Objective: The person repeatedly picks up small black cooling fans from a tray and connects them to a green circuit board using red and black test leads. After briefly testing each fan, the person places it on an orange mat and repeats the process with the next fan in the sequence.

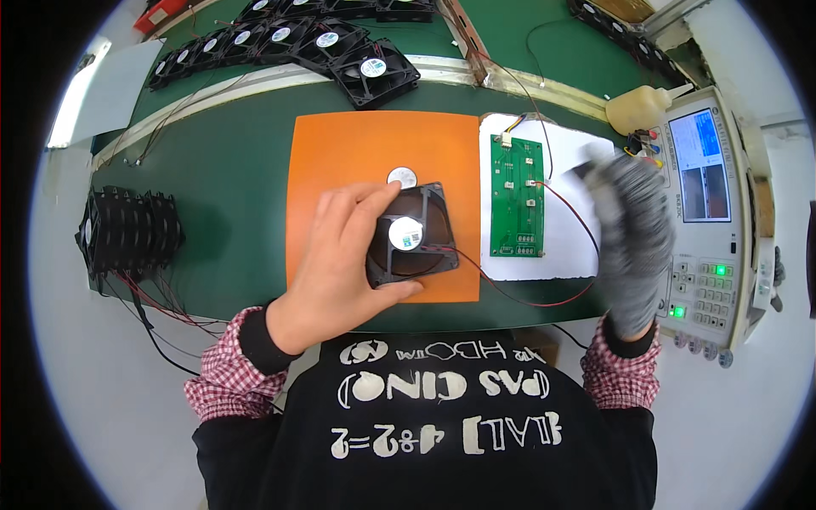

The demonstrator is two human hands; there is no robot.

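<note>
My left hand (344, 246) grips a black square cooling fan (407, 234) by its left side, thumb along the near edge and fingers at the far corner. The fan lies on an orange mat (331, 136) and bears a round white label at its hub. A small round silvery disc (402, 177) sits just beyond it, by my fingertips. From the fan a red and black cable (535, 303) loops right and back to a connector on the green circuit board (517, 208). Over the right side of the white pad (518, 270) is my right hand (633, 238), in a grey knitted glove; motion smears its fingers.
A stack of black fans (132, 228) with trailing wires stands at the left. More fans (374, 72) line the back ledge. At the right are a bench meter (705, 212) with a lit screen and a yellowish squeeze bottle (637, 110).
</note>
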